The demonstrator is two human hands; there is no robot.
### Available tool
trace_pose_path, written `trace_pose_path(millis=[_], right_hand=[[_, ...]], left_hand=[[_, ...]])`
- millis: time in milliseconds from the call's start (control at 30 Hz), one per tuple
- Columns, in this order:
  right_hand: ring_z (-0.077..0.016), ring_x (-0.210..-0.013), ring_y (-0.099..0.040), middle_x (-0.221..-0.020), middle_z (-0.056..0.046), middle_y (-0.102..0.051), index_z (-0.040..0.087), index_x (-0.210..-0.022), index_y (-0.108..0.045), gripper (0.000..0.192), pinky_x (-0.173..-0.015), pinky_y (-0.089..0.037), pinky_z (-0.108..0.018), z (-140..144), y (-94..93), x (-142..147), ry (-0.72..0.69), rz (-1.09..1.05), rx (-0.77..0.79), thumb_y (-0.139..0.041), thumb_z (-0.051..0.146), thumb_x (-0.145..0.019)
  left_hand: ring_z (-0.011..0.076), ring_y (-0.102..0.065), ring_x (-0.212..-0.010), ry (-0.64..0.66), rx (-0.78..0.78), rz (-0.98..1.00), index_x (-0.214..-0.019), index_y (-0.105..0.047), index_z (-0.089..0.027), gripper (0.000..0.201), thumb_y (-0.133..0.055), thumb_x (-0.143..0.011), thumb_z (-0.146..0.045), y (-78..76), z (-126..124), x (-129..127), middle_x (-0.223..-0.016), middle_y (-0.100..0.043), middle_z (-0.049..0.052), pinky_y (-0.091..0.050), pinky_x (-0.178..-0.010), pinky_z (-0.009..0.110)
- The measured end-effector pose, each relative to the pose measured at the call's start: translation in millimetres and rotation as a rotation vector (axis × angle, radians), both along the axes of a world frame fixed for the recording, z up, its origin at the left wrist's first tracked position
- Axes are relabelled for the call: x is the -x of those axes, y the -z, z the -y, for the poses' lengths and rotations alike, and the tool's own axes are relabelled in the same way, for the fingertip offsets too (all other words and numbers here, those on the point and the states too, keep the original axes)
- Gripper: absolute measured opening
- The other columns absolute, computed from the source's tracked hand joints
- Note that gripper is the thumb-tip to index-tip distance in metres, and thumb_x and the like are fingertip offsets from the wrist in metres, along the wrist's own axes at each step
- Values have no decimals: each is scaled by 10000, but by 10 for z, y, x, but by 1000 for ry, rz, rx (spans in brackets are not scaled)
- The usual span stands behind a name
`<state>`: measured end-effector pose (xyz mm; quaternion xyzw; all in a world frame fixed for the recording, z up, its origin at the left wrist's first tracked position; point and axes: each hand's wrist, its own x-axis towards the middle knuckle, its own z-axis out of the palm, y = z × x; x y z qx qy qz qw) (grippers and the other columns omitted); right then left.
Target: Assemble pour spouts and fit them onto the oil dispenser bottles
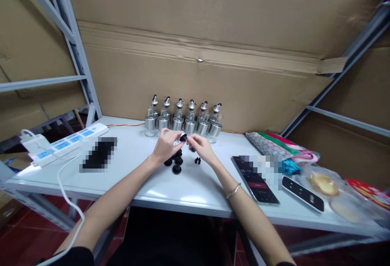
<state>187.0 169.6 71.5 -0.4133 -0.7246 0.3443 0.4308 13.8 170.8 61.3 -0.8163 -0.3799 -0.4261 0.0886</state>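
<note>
My left hand (166, 144) is closed, pinching a black and silver bottle pourer top (183, 137) between thumb and fingers. The fingertips of my right hand (200, 145) are pressed together at the black end of this pourer top; whatever small piece they hold is too small to make out. On the table below, several black pourer tops (176, 169) lie in a cluster, partly hidden by my left hand. A few tiny black parts (198, 161) lie just below my right hand. Behind my hands stand glass bottles with steel sleeves (190, 126), and silver pourers with black tips (191, 104) rise behind them.
On the white table (189, 189), a power strip (70, 144) with a white cable and a blurred dark object (99, 154) are at left. At right are a phone (256, 180), a black and white device (302, 194), bagged food (323, 184) and colourful cloth (283, 148). Cardboard (198, 83) walls the back.
</note>
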Motion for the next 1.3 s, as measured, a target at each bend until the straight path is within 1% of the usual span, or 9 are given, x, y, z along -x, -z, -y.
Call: trace_pose_path(millis=[167,267,400,567,767,867,967,1133,1300], right_hand=[[-119,-590,-457,-596,35,-490,205,-706,-448,327,-591,-358,-256,-55,-39,218,65,141,-54,-488,521,-784],[-112,-567,-408,-572,61,-420,222,-704,-360,323,-566,-324,-245,-86,12,310,85,154,-117,-452,514,-807],[-106,-554,-360,-574,54,-361,217,-667,-350,362,-548,-287,-243,-105,88,274,98,107,-210,-393,536,-833],[-97,-533,-309,-541,56,-311,213,-612,-318,458,-524,-255,-242,-131,96,103,106,114,-233,-422,617,-801],[-102,-532,-351,-534,34,-379,204,-599,-378,527,-526,-289,-249,-144,77,23,7,74,-196,-312,673,-829],[-101,-501,-360,-507,33,-385,202,-579,-389,553,-521,-300,-255,-131,91,37,-15,28,-130,-284,682,-834],[-100,-486,-374,-489,29,-399,199,-552,-393,572,-531,-314,-259,-117,105,63,-3,-1,-79,-261,670,-847],[-101,-488,-373,-488,36,-400,197,-571,-418,549,-531,-312,-258,-119,110,86,26,-9,-76,-319,671,-828],[-104,-506,-394,-501,40,-408,201,-599,-425,500,-546,-326,-249,-112,105,94,21,10,-103,-338,627,-846]], left_hand=[[207,-553,-820,-175,-132,-54,-1010,-615,-182,193,-566,-841,-263,31,-6,10,-800,-658,37,-282,-834,380],[211,-529,-854,-218,-223,-42,-1000,-630,-198,178,-579,-841,-259,47,-19,9,-840,-650,41,-282,-807,367],[211,-511,-901,-147,-262,-27,-1063,-619,-183,257,-599,-834,-297,70,-31,-20,-888,-632,55,-318,-808,347],[213,-507,-943,-56,-266,4,-1088,-613,-176,291,-591,-840,-326,75,-40,-32,-983,-594,89,-384,-802,333],[219,-474,-1146,161,-202,3,-1218,-520,-208,376,-575,-857,-293,60,-96,3,-1162,-606,75,-405,-944,377],[210,-503,-1091,235,-188,41,-1204,-519,-201,362,-576,-855,-279,76,-118,1,-1120,-618,79,-441,-913,374],[198,-523,-973,247,-173,70,-1146,-540,-179,329,-598,-839,-284,86,-109,-14,-1023,-618,81,-470,-844,355],[197,-526,-921,231,-130,80,-1090,-538,-168,312,-618,-820,-303,93,-90,-37,-977,-587,82,-482,-799,346],[183,-563,-930,292,-63,145,-1077,-508,-166,318,-620,-818,-314,125,-112,-47,-994,-602,77,-491,-810,328]])
